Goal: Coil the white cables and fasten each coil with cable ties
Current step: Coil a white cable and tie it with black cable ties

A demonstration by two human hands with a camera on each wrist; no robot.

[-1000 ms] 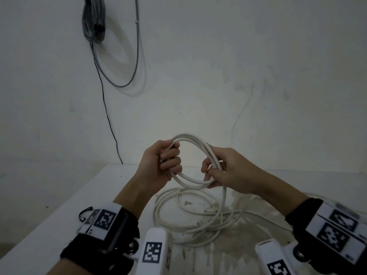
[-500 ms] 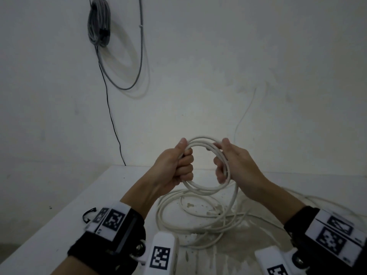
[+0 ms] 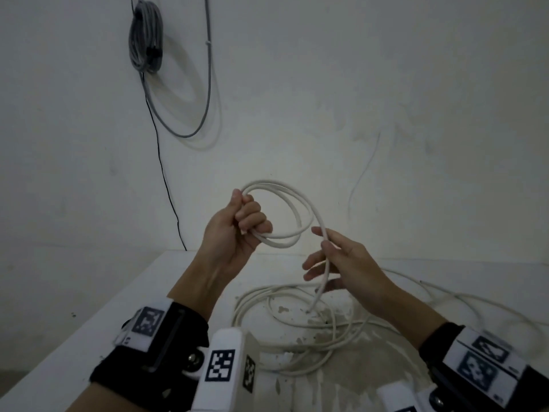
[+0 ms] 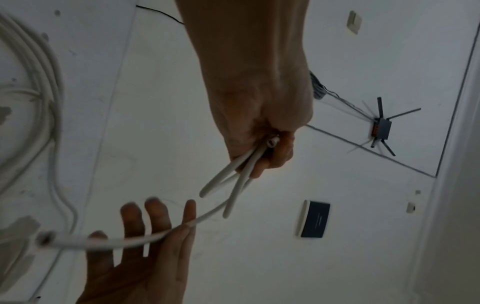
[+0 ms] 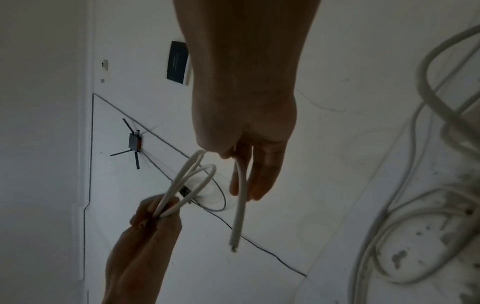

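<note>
My left hand [image 3: 240, 224] is raised above the table and grips a small coil of white cable [image 3: 267, 182] in its fist. In the left wrist view the strands [image 4: 241, 170] fan out of that fist [image 4: 259, 127]. The coil's tail runs down to the right through my right hand [image 3: 335, 260], which pinches it lightly between thumb and forefinger. Its other fingers [image 4: 145, 226] are straight. The cable's cut end [image 3: 311, 309] hangs free just below that hand and shows in the right wrist view too [image 5: 233, 246].
A loose heap of more white cable [image 3: 297, 346] lies on the stained white table [image 3: 148, 292] under my hands. Thinner cables [image 3: 445, 295] trail off to the right. A grey cable bundle [image 3: 145, 43] hangs on the wall at upper left.
My right hand let go of the coil's right side and slid down along the tail. The left hand lifted the coil up and left, so the hands are now apart.
</note>
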